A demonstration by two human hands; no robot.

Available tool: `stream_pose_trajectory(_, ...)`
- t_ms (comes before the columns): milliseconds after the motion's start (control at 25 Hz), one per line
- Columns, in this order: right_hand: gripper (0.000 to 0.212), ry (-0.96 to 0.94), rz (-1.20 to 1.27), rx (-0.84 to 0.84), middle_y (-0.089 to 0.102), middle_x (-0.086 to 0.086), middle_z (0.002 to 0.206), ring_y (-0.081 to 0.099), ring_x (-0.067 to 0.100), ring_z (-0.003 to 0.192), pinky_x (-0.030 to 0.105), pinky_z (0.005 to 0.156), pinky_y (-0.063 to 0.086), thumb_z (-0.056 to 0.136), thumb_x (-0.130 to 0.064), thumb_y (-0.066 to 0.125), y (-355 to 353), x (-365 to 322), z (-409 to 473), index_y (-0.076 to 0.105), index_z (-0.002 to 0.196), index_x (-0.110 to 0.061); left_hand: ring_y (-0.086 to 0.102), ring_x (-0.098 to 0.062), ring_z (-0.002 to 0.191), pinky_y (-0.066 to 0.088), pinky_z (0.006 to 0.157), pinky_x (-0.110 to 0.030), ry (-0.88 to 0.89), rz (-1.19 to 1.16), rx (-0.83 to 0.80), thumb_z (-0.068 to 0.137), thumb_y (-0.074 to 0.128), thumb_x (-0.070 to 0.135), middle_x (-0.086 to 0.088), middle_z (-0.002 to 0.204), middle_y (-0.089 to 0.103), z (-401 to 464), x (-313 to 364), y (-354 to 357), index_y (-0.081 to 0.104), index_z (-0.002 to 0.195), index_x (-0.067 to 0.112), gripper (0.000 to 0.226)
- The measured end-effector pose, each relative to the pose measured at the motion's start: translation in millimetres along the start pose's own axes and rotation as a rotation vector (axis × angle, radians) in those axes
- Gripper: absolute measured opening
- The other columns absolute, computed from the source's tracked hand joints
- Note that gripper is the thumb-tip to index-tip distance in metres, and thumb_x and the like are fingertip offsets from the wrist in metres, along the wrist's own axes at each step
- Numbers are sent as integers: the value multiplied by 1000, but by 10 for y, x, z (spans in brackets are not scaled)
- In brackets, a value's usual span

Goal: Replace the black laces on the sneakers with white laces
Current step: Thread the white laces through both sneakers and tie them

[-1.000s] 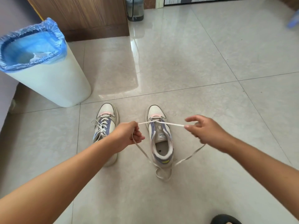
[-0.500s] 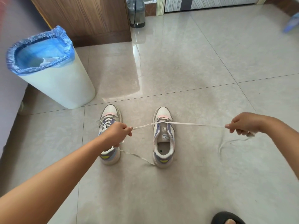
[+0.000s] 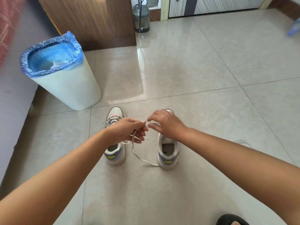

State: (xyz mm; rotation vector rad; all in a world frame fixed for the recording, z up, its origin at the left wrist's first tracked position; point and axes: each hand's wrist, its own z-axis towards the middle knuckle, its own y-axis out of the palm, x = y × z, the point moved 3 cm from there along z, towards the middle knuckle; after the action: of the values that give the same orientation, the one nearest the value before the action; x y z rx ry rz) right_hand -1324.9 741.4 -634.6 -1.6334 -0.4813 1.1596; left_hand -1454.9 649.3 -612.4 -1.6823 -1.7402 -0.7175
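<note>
Two pale sneakers with blue and yellow heels stand side by side on the tile floor. The left sneaker has a white lace threaded through it. My left hand hovers over it and grips a white lace; the lace hangs from that hand, loops across the floor and reaches the heel of the right sneaker. My right hand is above the right sneaker's front, its blurred fingers spread around the lace strand beside my left fingertips. The lace's other end lies on the floor at the right.
A white bin lined with a blue bag stands at the back left, close to the left sneaker. Behind it is a wooden cabinet with a grey jug beside it. A black slipper shows at the bottom edge.
My right hand let go of the lace end it had pulled far right and came back beside my left hand. My left hand moved slightly right, still holding the lace.
</note>
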Motion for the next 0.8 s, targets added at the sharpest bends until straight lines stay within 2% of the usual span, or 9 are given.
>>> stream_pose_trajectory(80, 26, 68, -27, 69, 66, 10, 104, 57, 28, 98, 37, 82, 44, 97, -25, 50, -76, 50, 108, 66, 107, -7, 62, -18, 60, 57, 69, -33, 7, -22, 11, 98, 48, 24, -5, 66, 61, -26, -3, -29, 63, 83, 5, 29)
stream_pose_trajectory(200, 27, 358, 126, 177, 68, 11, 94, 60, 29, 88, 35, 73, 46, 97, -23, 47, -219, 343, 142, 68, 97, -5, 62, -19, 56, 56, 59, -30, 21, -49, 57, 98, 48, 21, -6, 66, 61, -95, -22, -190, 63, 81, 4, 29)
stream_pose_trajectory(280, 28, 574, 221, 286, 69, 12, 85, 62, 30, 82, 37, 71, 48, 94, -22, 48, -290, 593, 87, 68, 89, -3, 62, -19, 56, 57, 67, -37, 25, -87, 81, 98, 48, 20, -6, 65, 62, -141, -60, -301, 63, 80, 4, 28)
stream_pose_trajectory(360, 29, 811, 427, 397, 69, 12, 78, 62, 27, 71, 36, 68, 50, 90, -19, 48, -292, 827, 18, 67, 86, 1, 63, -18, 56, 57, 71, -39, 34, -141, 92, 97, 49, 19, -6, 64, 62, -188, -102, -381, 62, 80, 3, 27)
stream_pose_trajectory(480, 22, 1083, 814, 552, 65, 10, 73, 55, 18, 54, 35, 66, 52, 88, -12, 48, -253, 970, -33, 62, 73, -5, 62, -17, 55, 58, 60, -30, 45, -201, 117, 98, 47, 18, -5, 64, 62, -245, -205, -552, 62, 83, 3, 26)
stream_pose_trajectory(560, 25, 1133, 877, 622, 64, 9, 73, 55, 17, 53, 37, 70, 54, 88, -12, 47, -246, 994, -5, 57, 66, -13, 61, -16, 56, 56, 58, -28, 16, -226, 153, 97, 47, 20, -5, 65, 61, -298, -362, -766, 63, 83, 4, 26)
stream_pose_trajectory(680, 25, 1130, 767, 665, 66, 12, 78, 56, 22, 63, 40, 72, 53, 90, -17, 46, -312, 979, 72, 61, 72, -9, 59, -13, 54, 53, 52, -23, -82, -248, 224, 96, 48, 21, -7, 68, 57, -445, -713, -1163, 69, 75, 8, 32)
stream_pose_trajectory(760, 27, 1039, 652, 625, 64, 11, 77, 54, 22, 67, 36, 65, 47, 90, -20, 46, -344, 885, 128, 64, 81, -1, 55, -12, 54, 49, 50, -22, -129, -248, 225, 93, 50, 20, -6, 70, 53, -521, -893, -1291, 75, 66, 11, 38)
stream_pose_trajectory(800, 27, 959, 671, 576, 62, 9, 73, 53, 20, 66, 33, 63, 44, 91, -20, 48, -323, 797, 165, 64, 82, -1, 53, -12, 54, 48, 49, -21, -134, -264, 192, 90, 53, 20, -6, 70, 51, -524, -908, -1283, 75, 65, 10, 34)
